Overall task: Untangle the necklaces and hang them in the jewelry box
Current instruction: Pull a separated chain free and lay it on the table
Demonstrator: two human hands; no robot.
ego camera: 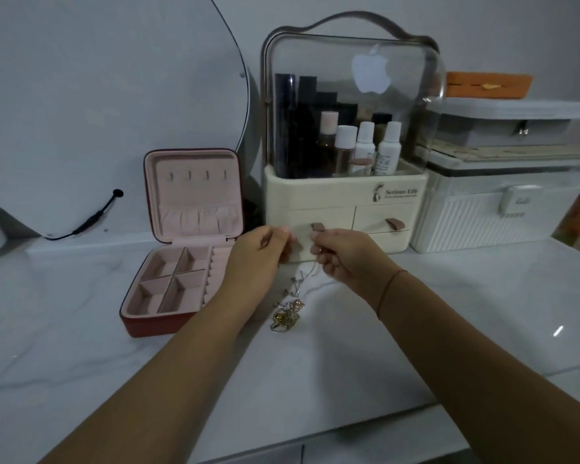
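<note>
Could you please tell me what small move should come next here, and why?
Probably ease the left hand and right hand gently apart: both appear to pinch a thin chain running down into the tangle, and the jewelry box hooks are bare.

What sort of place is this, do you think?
Probably a dressing table at home: a large mirror stands at the back, a cosmetics organiser holds bottles, and an open jewelry box sits on the marble-look counter beside tangled necklaces.
</note>
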